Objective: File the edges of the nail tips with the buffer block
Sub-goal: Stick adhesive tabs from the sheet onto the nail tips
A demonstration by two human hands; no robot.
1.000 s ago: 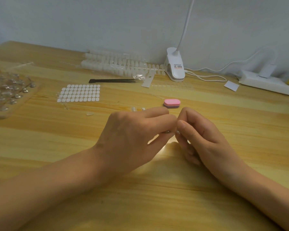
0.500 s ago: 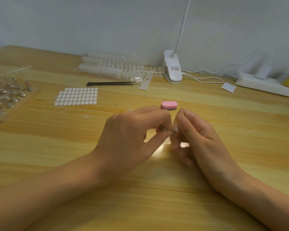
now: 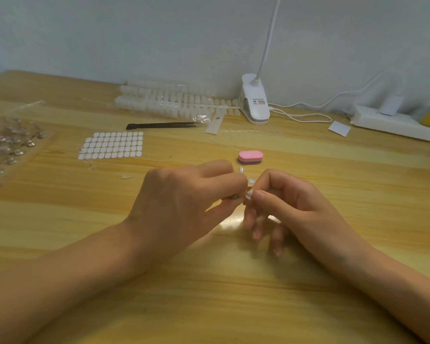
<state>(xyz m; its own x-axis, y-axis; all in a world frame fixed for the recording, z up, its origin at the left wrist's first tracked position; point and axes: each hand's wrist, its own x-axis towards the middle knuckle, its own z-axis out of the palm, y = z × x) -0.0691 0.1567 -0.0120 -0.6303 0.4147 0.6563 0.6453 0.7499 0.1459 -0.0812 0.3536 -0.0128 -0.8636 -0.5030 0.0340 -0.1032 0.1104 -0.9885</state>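
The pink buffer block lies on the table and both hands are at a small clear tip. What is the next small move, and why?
Probably the right hand should let go and reach for the buffer block. It lies untouched on the table beyond the hands, while the left hand also pinches the nail tip, so filing cannot start yet.

We see soft, even light; glare shines on the table (image 3: pixel 231 220), shadows are faint, and the edges bow and blur.

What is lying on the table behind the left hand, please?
A small clear nail tip shows just past the left hand, with the pink buffer block farther back; the hand covers anything closer.
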